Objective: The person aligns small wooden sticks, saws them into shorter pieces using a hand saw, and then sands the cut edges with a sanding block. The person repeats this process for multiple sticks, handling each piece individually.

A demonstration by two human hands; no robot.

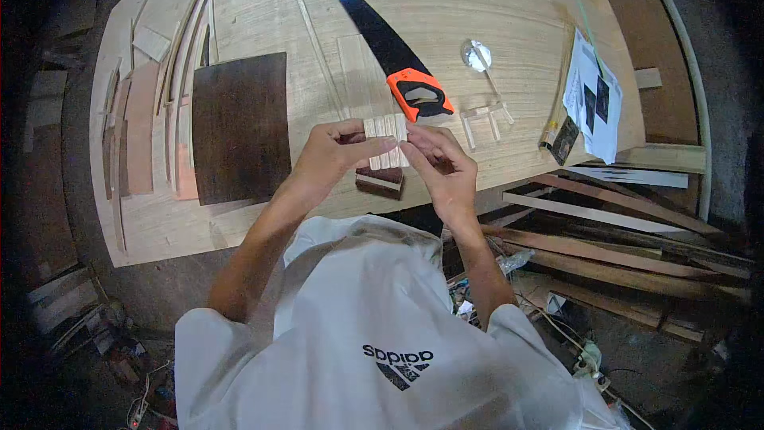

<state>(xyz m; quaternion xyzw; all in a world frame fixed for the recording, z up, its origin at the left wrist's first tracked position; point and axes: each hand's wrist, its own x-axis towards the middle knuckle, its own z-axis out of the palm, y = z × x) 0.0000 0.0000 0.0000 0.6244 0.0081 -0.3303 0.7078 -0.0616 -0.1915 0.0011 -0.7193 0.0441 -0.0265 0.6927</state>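
Note:
Between both hands, just above the table's near edge, is a small pale panel [385,153] made of narrow wood strips lying side by side. My left hand [330,155] pinches its left side, with the thumb laid across the front. On the opposite side, my right hand [444,161] grips the edge between thumb and fingers. Directly below the panel, a dark red-brown block [380,181] with a light stripe rests on the table, partly covered by the panel. Beyond my right hand lies a handsaw [386,48] with an orange and black handle.
A dark brown board [243,127] lies left on the pale tabletop [263,16], beside several thin strips. To the right are a small stick frame [484,121], a shiny round piece [476,56] with a stick across it, and papers [590,103]. Long offcuts [605,211] are stacked at the lower right.

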